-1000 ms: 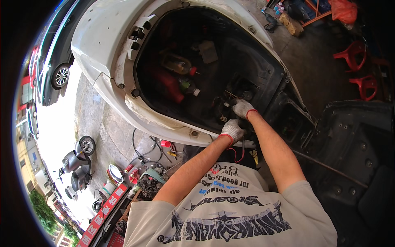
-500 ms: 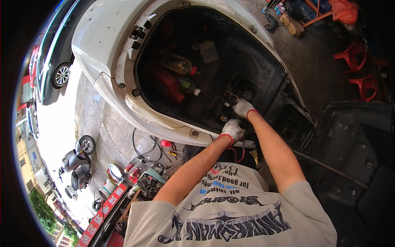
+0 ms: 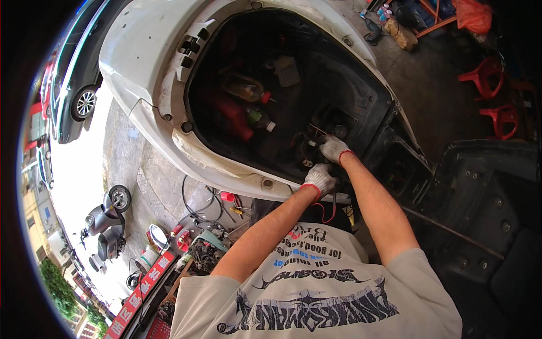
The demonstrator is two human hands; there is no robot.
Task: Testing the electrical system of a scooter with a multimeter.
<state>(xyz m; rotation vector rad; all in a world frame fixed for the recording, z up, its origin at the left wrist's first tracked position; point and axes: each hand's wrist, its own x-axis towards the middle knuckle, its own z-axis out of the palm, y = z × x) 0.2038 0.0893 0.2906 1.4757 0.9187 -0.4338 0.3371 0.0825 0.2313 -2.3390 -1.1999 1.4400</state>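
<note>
Both hands wear pale knit gloves with red cuffs, inside the near edge of an open white scooter's black underseat compartment [image 3: 333, 85]. My right hand [image 3: 333, 148] is pinched at a small white connector [image 3: 312, 143] among dark wires by a recessed opening [image 3: 341, 121]. My left hand [image 3: 320, 178] is curled lower, near the white rim [image 3: 237, 179] and a small metal terminal [image 3: 307, 163]; what it grips is hidden. A red lead [image 3: 324, 219] hangs below it. A red container [image 3: 228, 116], a yellowish bottle [image 3: 243, 87] and a green-labelled bottle [image 3: 258, 118] lie in the compartment.
A black seat or panel [image 3: 485, 226] is at right, red stools [image 3: 486, 76] beyond. Hoses [image 3: 195, 206], tools [image 3: 237, 210] and parts [image 3: 206, 254] lie lower left. A parked car [image 3: 73, 68] and grey scooter [image 3: 107, 223] stand left. An orange shelf frame [image 3: 435, 22] is at upper right.
</note>
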